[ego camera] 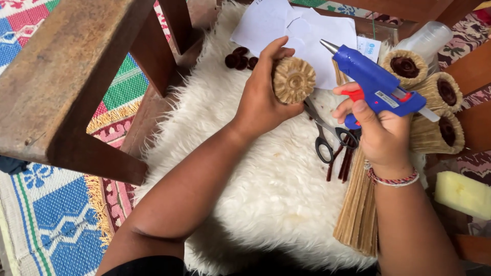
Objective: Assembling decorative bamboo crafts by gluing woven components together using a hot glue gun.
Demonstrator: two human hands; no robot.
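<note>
Over a white fur rug point(255, 204), the right hand point(381, 130) clenches round a blue glue gun point(376, 84), its nozzle aimed at the round straw bundle point(293, 79) that the left hand point(263, 99) grasps, above black-handled scissors point(325, 134).

Home craft corner, woven floor mat point(56, 214), white fur rug point(266, 204), wooden bench point(61, 76)

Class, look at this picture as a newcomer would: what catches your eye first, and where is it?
The blue glue gun in the right hand, right of centre, stands out first. Beside it, the left hand holds up a round straw bundle. Both hover over a white fur rug.
</note>
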